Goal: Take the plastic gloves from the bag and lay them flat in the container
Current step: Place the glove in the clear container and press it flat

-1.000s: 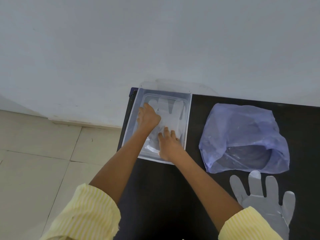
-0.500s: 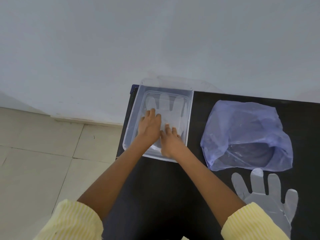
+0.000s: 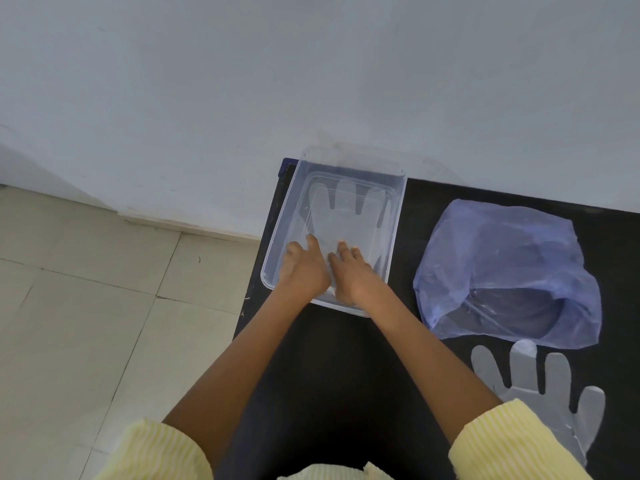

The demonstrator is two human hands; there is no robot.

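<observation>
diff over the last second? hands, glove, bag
Left hand slid back along the glove toward the container's near end, beside the right hand, which barely moved. Both press flat; nothing gripped or released. Bag and spare glove stayed put.

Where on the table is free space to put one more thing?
The largest bare patch of table lies near the person, between container and loose glove; the forearms cross it. A narrow strip runs between container and bag. The right side is crowded: bag and loose glove meet. Left hand and right hand fill the container's near half.
</observation>
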